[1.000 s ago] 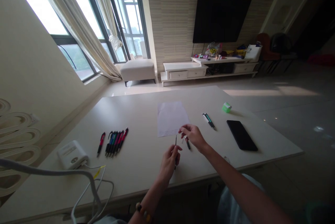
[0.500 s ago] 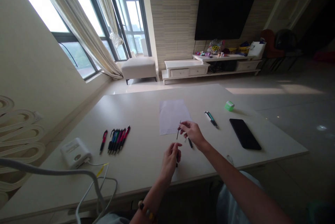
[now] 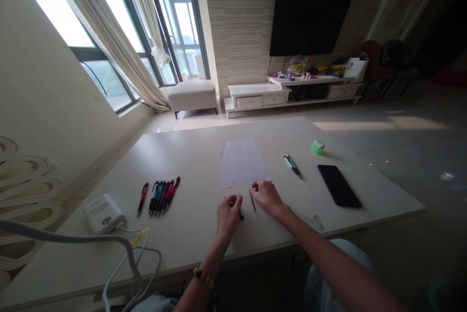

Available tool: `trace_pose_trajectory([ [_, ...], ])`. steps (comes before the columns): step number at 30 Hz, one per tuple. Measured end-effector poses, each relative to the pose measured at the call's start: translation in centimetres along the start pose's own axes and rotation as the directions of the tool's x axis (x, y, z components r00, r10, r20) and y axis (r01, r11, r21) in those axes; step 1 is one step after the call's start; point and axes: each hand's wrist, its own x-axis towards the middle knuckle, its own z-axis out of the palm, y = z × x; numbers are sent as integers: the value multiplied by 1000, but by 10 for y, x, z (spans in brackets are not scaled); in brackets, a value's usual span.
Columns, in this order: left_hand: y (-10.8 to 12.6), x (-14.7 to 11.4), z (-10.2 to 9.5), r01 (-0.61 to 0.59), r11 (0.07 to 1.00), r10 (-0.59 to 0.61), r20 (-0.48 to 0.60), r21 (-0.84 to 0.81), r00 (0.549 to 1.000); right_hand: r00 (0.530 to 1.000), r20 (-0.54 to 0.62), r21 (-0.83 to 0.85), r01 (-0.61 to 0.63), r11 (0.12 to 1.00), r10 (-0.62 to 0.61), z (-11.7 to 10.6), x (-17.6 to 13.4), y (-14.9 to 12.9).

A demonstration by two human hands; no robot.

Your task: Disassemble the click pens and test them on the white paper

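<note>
My left hand (image 3: 228, 215) is closed, thumb and fingers pinched on a black pen part (image 3: 241, 215) that juts out below the fingertips; the rest of it is hidden. Just to its right, my right hand (image 3: 268, 197) is closed on a thin dark pen refill (image 3: 253, 201), which points down towards the tabletop. Whether its lower tip touches the table I cannot tell. Both hands are low over the white table (image 3: 189, 234), a little in front of a white sheet of paper (image 3: 242, 161) with faint lines of writing at its near edge.
Several click pens (image 3: 164, 198) lie in a row at left, with a red pen (image 3: 143, 199) apart. A white box (image 3: 104, 214) with cables stands further left. On the right are two pens (image 3: 292, 166), a green-and-white small box (image 3: 317, 147), a black phone (image 3: 339, 185) and a small clear item (image 3: 317, 221).
My right hand has come down and nearer with the refill. My left hand has moved up and left with the black pen part. A black piece seen under my right hand is now hidden.
</note>
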Motion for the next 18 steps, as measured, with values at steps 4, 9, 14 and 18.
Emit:
trace_pose_trajectory([
  [4,1,9,4,-25,991,30,-35,135,999,997,-54,-58,-53,997,50,-20,1,13],
  [9,4,16,11,-27,964,38,-40,264,998,996,-71,-79,-67,995,62,-35,-6,29],
  [14,20,11,4,-84,930,96,-16,359,995,998,-64,-7,-22,1000,21,-44,-16,30],
  [18,32,-13,-14,-91,991,81,100,101,992,966,189,278,118,953,-174,-48,-40,22],
])
